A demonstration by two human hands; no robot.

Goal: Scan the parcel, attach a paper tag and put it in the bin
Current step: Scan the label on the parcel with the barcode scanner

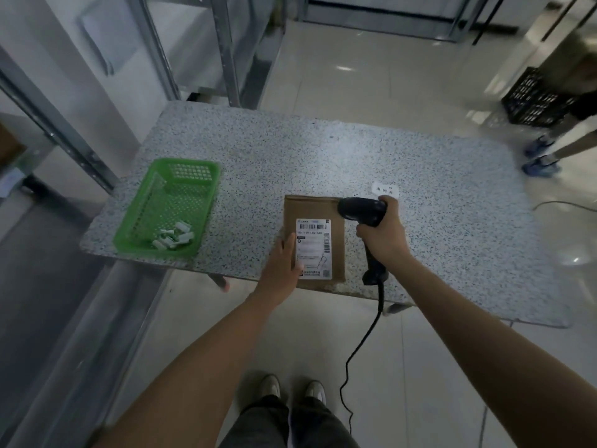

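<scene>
A flat brown parcel [315, 208] with a white shipping label [314, 247] lies at the near edge of the speckled table [355, 150]. My left hand [282, 266] rests flat on the parcel's left side, fingers on the label's edge. My right hand [382, 236] grips a black corded barcode scanner [361, 210], its head over the parcel's top right corner and pointing left. A small white paper tag [385, 189] lies on the table just beyond my right hand. A green plastic basket [168, 206] stands to the left.
Several small white pieces [176, 238] lie in the green basket's near end. The scanner cable [365, 334] hangs off the table's front edge. Metal shelving posts [226, 50] stand behind the table. Another person's legs [549, 153] and a black crate [533, 98] are at the far right.
</scene>
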